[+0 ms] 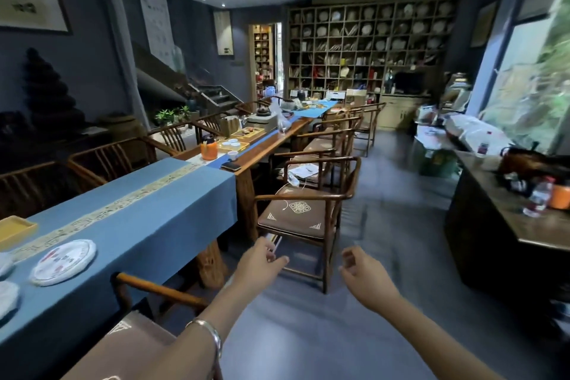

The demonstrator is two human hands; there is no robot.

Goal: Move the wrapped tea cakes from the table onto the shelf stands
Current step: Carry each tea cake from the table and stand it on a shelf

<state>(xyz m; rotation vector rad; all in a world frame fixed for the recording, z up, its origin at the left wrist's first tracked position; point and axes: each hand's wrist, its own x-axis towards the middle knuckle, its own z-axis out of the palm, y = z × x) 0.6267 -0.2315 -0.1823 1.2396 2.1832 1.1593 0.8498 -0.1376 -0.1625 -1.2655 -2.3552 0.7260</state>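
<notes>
Both hands are held out over the grey floor, and both are empty. The left hand (262,262) has its grip apart, fingers loose. The right hand (364,271) has its grip apart too, fingers curled a little. A wrapped tea cake (64,261) lies flat on the blue cloth of the table (160,213), well apart from the hands. The big shelf (370,49) stands far across the room.

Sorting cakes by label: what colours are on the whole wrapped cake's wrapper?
White wrapper with red and dark printing, blurred; head view, lower left on the blue tablecloth.
</notes>
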